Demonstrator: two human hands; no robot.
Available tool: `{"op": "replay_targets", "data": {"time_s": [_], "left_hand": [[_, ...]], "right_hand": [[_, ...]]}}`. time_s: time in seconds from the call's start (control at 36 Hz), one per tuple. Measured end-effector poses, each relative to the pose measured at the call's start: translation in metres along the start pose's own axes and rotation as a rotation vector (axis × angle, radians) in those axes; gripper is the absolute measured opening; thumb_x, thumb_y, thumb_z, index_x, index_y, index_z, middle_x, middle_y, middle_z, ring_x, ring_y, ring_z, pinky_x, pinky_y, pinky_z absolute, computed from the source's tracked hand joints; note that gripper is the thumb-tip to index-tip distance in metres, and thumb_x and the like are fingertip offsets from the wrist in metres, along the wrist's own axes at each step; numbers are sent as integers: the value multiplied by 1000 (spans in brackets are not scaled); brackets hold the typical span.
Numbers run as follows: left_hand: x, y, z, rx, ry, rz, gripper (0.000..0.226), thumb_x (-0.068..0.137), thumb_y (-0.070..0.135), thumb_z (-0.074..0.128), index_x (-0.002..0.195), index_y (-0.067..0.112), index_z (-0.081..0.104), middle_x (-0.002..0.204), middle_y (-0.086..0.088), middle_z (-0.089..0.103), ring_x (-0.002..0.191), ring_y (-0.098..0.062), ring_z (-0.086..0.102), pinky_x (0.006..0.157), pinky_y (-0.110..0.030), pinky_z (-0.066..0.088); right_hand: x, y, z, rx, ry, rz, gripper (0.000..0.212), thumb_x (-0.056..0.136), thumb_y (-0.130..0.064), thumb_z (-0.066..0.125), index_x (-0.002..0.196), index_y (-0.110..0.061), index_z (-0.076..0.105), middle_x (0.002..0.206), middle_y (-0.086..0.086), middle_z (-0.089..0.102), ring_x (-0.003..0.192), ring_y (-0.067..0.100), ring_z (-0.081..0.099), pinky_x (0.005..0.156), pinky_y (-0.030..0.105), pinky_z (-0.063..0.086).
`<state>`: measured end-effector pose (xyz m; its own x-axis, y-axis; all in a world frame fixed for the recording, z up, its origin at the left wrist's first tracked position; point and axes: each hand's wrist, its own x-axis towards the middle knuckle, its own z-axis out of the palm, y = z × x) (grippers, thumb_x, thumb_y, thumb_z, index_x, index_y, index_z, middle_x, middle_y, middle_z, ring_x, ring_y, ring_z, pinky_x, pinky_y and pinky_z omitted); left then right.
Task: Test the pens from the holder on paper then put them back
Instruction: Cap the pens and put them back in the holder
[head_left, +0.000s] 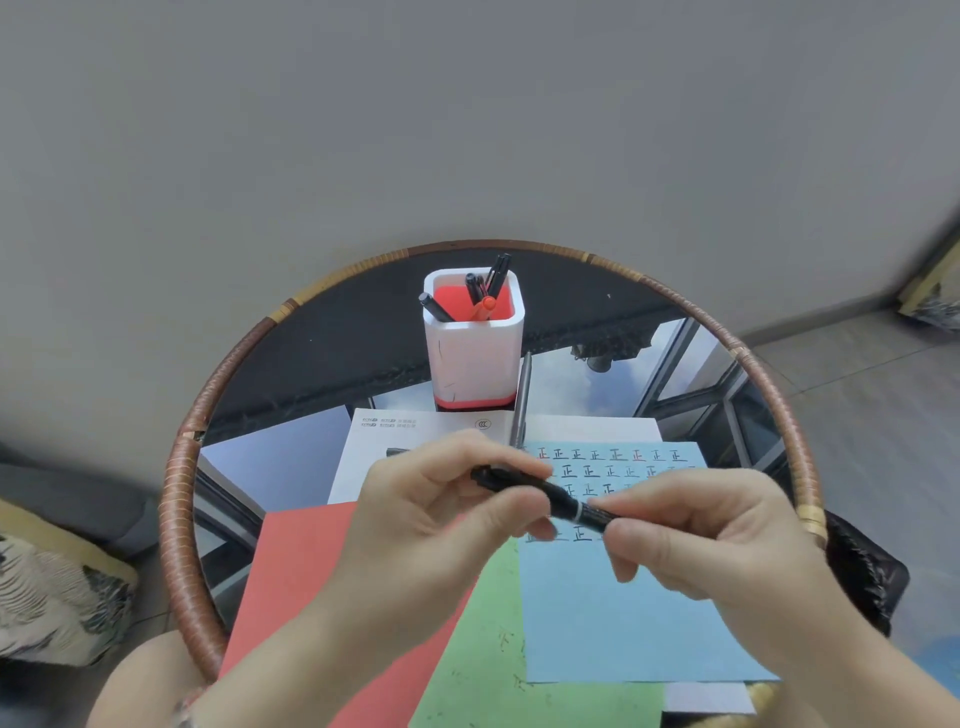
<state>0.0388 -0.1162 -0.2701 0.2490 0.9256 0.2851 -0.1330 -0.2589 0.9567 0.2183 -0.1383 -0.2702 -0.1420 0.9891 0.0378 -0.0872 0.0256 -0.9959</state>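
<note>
Table (171, 499): a round glass top with a woven rim, on which everything is set; the pen holder is taken as the landmark.
Blue sheet (613, 613): laid in front of the holder, a little to its right; four rows of test marks in black and red are written across its top, the fourth row only begun. Much testing is judged done.
Red sheet (291, 561): laid in front of the holder to the left; no marks are seen on it.
Green sheet (483, 649): tucked between red and blue; faint scribbles are seen.
Pen holder (474, 358): white with a red inside, at the far side of the table; several black pens and one orange pen are stood in it.
Grey pen (521, 400): laid just right of the holder, not yet returned.
Left hand (447, 519): fingers closed round one end of the black pen.
Right hand (717, 535): fingertips pinched on the other end.
Black pen (545, 493): held level above the blue sheet; capping or uncapping cannot be told.
Remaining: this pen and the grey one are still to be put back, by judgement.
</note>
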Motion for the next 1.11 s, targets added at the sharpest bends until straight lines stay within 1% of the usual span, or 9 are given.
{"op": "replay_targets", "data": {"time_s": [0.06, 0.11, 0.22, 0.33, 0.44, 0.53, 0.64, 1.0, 1.11], "left_hand": [[6, -2, 6, -157, 129, -207, 7, 63, 13, 76, 66, 19, 74, 61, 0, 69, 54, -13, 64, 58, -21, 52], [10, -9, 9, -271, 191, -413, 11, 61, 27, 79, 63, 18, 74, 66, 0, 70, 60, -10, 65, 57, -20, 51], [12, -21, 6, -328, 306, -577, 15, 75, 29, 62, 71, 17, 70, 80, 1, 74, 77, -9, 70, 57, -17, 51], [8, -23, -9, -161, 527, -398, 15, 86, 23, 57, 80, 12, 66, 79, -1, 72, 73, -9, 69, 56, -17, 53], [2, -17, -31, 2, 692, -175, 17, 88, 21, 55, 76, 15, 64, 67, 6, 69, 68, -7, 67, 60, -17, 53], [-2, -9, -42, 24, 764, -70, 15, 87, 22, 55, 75, 21, 64, 64, 10, 68, 71, -9, 66, 59, -15, 52], [-5, 2, -50, 39, 767, 24, 13, 76, 33, 55, 80, 24, 64, 66, 13, 69, 70, -4, 65, 61, -15, 53], [61, 41, -51, 77, 777, 412, 6, 88, 16, 60, 87, 23, 59, 84, -1, 65, 82, -13, 66, 71, -25, 54], [99, 31, -52, 242, 680, 312, 10, 85, 15, 63, 82, 24, 62, 80, 5, 66, 82, -13, 66, 79, -25, 52]], "right_hand": [[4, -2, 8, -24, 61, 7, 14, 52, -10, 85, 63, -15, 77, 45, 7, 62, 34, 4, 46, 37, 8, 32], [9, 2, 15, -168, 153, -34, 21, 69, 1, 75, 64, -19, 76, 51, 3, 68, 42, 4, 56, 44, 9, 41], [21, 20, 19, -561, 91, 25, 14, 79, -25, 67, 69, -34, 69, 66, -14, 71, 54, -2, 58, 53, 10, 41], [39, 32, 12, -694, 119, 98, 39, 91, -41, 44, 77, -14, 69, 68, -4, 70, 62, 5, 59, 61, 23, 44], [70, 40, 9, -888, 263, 111, 23, 91, -32, 48, 99, -16, 63, 73, -5, 62, 70, 12, 55, 62, 29, 42], [98, 45, 20, -1073, 214, 151, 33, 89, -26, 49, 120, -15, 48, 87, 2, 62, 88, 22, 57, 70, 32, 43], [121, 55, 37, -1230, 165, 235, 38, 86, -21, 49, 118, -7, 34, 90, 10, 59, 79, 30, 55, 50, 30, 34], [74, 22, 13, -869, 232, 174, 30, 89, -9, 35, 117, -20, 42, 66, -1, 44, 51, 14, 39, 45, 26, 29], [49, 14, 0, -826, 248, 102, 22, 91, -12, 38, 106, -25, 48, 62, 0, 44, 47, 11, 34, 38, 17, 28]]}}
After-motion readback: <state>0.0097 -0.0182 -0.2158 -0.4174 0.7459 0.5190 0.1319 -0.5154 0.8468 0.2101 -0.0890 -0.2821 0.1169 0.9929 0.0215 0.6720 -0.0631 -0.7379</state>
